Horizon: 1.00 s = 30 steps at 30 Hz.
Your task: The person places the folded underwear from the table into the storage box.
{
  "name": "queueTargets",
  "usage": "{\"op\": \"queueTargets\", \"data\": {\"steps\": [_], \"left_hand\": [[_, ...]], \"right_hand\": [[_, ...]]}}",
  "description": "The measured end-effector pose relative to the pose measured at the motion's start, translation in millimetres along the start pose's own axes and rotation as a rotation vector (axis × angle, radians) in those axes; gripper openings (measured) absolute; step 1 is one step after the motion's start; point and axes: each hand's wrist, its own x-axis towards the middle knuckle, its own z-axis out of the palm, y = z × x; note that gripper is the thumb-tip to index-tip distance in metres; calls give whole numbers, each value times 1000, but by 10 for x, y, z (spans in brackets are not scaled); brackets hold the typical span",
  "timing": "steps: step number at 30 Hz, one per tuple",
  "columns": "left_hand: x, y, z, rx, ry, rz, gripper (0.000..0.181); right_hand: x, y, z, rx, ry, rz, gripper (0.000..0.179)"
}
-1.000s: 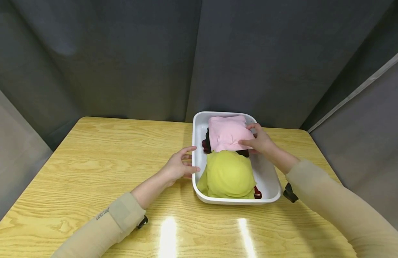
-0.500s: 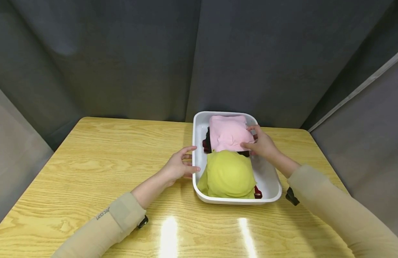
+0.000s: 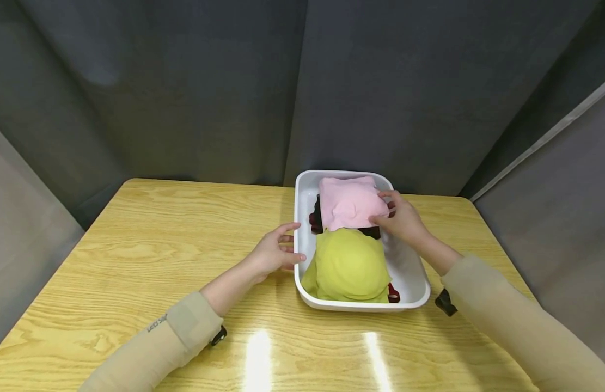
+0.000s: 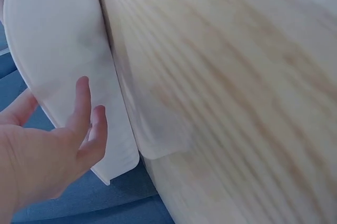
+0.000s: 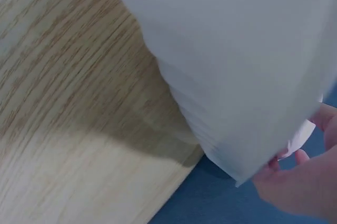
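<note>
In the head view, a white plastic tub (image 3: 405,272) holds a folded pink cloth (image 3: 348,198) at its far end and a rounded yellow cloth bundle (image 3: 351,264) at its near end. My right hand (image 3: 402,218) holds the pink cloth's right side, thumb and index finger on the fabric; its other fingers are partly hidden. On the tub's left side, my left hand (image 3: 273,251) rests with loosely spread fingers, the thumb and index fingertips over the rim. The left wrist view shows that hand's other fingers (image 4: 82,98) outside the tub wall, loosely bent.
Black fabric (image 3: 370,232) and dark red fabric (image 3: 393,294) show from under the two cloths. The tub stands near the back edge of a wooden table (image 3: 184,245). Dark grey curtains (image 3: 209,98) hang behind it and along both sides.
My right hand has shifted slightly to the right, and the folds on the pink cloth's front part look a little different. The left hand, tub and yellow bundle stay put.
</note>
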Motion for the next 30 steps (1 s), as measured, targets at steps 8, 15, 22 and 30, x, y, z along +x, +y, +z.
{"op": "queueTargets", "data": {"steps": [8, 15, 22, 30], "left_hand": [[-52, 137, -196, 83, 29, 15, 74], [-221, 352, -423, 284, 59, 103, 69], [-429, 492, -609, 569, 160, 232, 60], [-741, 519, -806, 784, 242, 346, 55]], "right_hand": [[-160, -116, -183, 18, 77, -104, 63], [-370, -253, -425, 74, 125, -180, 60], [-578, -285, -603, 85, 177, -235, 60], [-879, -233, -735, -16, 331, -280, 56]]}}
